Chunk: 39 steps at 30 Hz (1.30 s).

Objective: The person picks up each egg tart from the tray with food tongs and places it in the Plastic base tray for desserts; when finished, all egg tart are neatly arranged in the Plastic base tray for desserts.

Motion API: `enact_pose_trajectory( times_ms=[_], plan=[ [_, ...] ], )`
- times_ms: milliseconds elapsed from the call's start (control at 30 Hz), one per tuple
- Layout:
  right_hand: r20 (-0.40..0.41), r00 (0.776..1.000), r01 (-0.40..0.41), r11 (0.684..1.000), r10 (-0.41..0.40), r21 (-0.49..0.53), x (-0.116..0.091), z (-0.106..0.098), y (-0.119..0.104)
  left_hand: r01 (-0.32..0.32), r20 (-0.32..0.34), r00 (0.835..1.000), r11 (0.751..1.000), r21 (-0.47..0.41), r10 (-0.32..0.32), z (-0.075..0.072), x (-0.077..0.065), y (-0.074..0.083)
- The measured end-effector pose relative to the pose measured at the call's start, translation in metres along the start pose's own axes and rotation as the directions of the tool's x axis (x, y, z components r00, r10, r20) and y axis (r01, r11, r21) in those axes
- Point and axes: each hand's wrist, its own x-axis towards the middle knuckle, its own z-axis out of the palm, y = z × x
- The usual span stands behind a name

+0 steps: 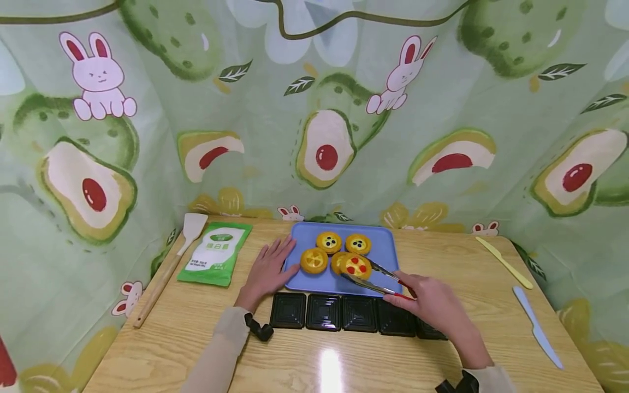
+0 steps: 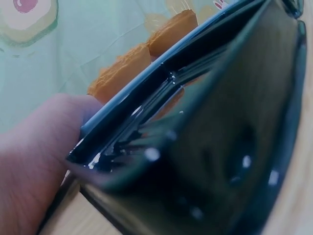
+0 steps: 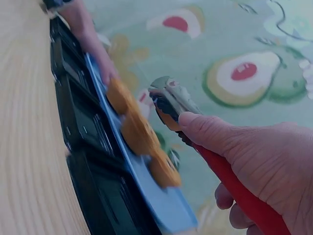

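Observation:
My right hand [image 1: 434,300] holds metal tongs [image 1: 375,287] by their red handles. Between the tong tips is an egg tart with red topping [image 1: 356,267], which the right wrist view shows lifted above the other tarts. Below lies a blue tray [image 1: 385,243] bearing several egg tarts: two with dark dots on top [image 1: 328,242], a plain yellow one [image 1: 313,261], and one partly hidden behind the held tart [image 1: 336,262]. At the tray's left edge my left hand [image 1: 267,273] rests with fingers extended, the thumb touching the rim.
A row of black square plastic containers [image 1: 288,311] lines the tray's near side. To the left are a green-and-white packet [image 1: 216,254] and a spatula with wooden handle [image 1: 159,286]. Yellow [image 1: 503,262] and blue [image 1: 538,327] plastic knives lie at right. A patterned curtain [image 1: 265,164] hangs behind.

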Motion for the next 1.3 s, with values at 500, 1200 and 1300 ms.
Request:
enact_pose_trajectory(
  times_ms=[500, 1200, 1300],
  plan=[
    [0.021, 0.987, 0.159, 0.987, -0.160, 0.019, 0.028, 0.024, -0.058, -0.031, -0.019, 0.999, 0.999, -0.019, 0.031, -0.004, -0.001, 0.001],
    [0.104, 0.939, 0.332, 0.943, -0.329, -0.010, 0.036, 0.058, -0.101, -0.019, 0.006, 1.000, 1.000, 0.008, 0.019, -0.001, 0.001, -0.002],
    [0.108, 0.937, 0.336, 0.942, -0.333, -0.019, 0.035, 0.063, -0.103, -0.017, 0.009, 1.000, 1.000, 0.013, 0.017, -0.001, 0.000, -0.002]
  ],
)
